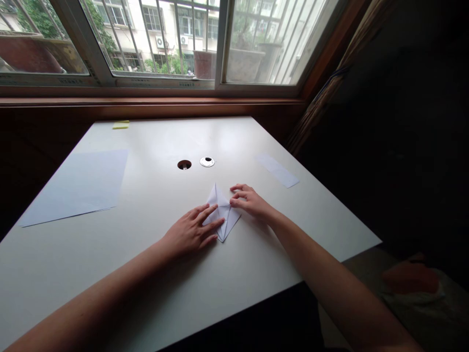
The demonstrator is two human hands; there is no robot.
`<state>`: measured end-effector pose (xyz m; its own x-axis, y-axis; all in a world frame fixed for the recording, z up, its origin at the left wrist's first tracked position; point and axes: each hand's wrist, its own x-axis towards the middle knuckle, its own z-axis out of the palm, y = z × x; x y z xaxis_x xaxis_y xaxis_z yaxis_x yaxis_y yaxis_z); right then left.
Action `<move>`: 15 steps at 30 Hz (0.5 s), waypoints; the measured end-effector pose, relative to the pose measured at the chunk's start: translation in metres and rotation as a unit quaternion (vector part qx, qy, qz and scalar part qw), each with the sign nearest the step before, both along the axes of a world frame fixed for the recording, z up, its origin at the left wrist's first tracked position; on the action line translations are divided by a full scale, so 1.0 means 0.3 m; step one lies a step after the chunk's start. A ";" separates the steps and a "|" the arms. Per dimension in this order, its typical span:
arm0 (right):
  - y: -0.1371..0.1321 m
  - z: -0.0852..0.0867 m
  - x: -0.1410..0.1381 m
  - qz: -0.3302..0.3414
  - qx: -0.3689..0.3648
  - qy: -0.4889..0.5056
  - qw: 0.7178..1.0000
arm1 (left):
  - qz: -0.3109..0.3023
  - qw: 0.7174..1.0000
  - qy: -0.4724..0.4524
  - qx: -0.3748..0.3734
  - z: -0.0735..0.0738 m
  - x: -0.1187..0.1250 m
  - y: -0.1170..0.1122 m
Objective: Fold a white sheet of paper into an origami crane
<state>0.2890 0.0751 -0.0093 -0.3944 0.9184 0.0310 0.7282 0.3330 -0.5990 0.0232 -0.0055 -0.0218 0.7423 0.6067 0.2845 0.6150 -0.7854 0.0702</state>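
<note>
A white sheet of paper folded into a pointed diamond [223, 212] lies on the table, with creases down its middle and layered flaps. My left hand [192, 227] rests flat over its left side, fingers spread and pressing on the flaps. At the paper's right corner is my right hand [251, 201], its fingers bent and the tips pinching the edge of a flap. The right thumb is mostly hidden behind the fingers.
On the white table [154, 274] are larger paper sheets [78, 181] at left, a paper strip [279, 170] at right and a yellow sticky pad [121, 125] at the back. A round hole [184, 165] and its cap [207, 162] lie beyond the hands. A barred window [164, 44] stands behind.
</note>
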 end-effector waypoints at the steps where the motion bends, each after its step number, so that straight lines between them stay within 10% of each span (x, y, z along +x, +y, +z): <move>1: -0.001 0.000 -0.001 0.000 -0.007 0.008 1.000 | 0.001 1.000 0.002 0.001 -0.001 0.000 0.000; 15: 0.005 -0.033 -0.035 -0.040 -0.016 0.066 0.997 | -0.008 1.000 -0.001 0.026 -0.009 -0.004 0.000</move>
